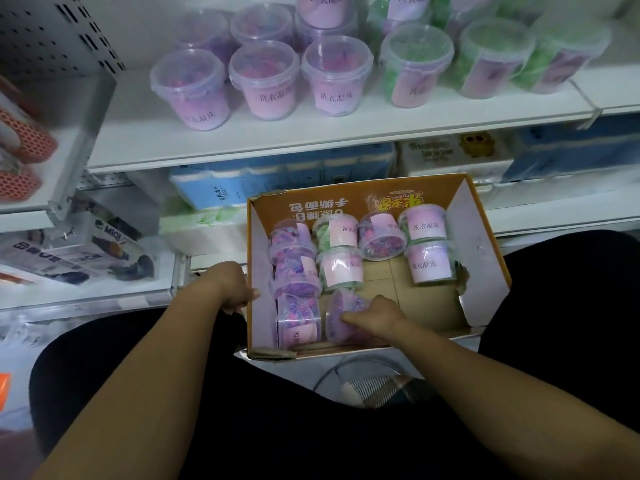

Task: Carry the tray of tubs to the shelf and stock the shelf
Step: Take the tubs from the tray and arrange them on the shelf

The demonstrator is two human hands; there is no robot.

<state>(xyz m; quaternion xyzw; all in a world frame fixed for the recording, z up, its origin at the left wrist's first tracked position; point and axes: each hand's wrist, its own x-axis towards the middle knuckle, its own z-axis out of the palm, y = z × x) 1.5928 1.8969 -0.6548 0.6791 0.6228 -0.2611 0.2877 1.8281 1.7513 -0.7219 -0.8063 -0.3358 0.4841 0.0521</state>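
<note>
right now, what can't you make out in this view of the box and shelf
Head view only.
- Fingers of the left hand gripping the cardboard box wall: mostly hidden by the hand's back.
- Label of the purple tub the right hand holds: covered by that hand, blurred.
- Back-row tubs on the shelf: cut off by the top edge.
- Print on the lower-shelf packs: too blurred.

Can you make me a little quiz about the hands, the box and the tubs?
1. True or false: the left hand grips the cardboard box's left wall.
2. What does the right hand grip? A: a purple tub lying in the box. B: a blue pack. C: nothing.
3. Fill in: on the shelf, the green tubs stand to the ___ of the purple tubs.
Key: 1 true; 2 A; 3 right.
</note>
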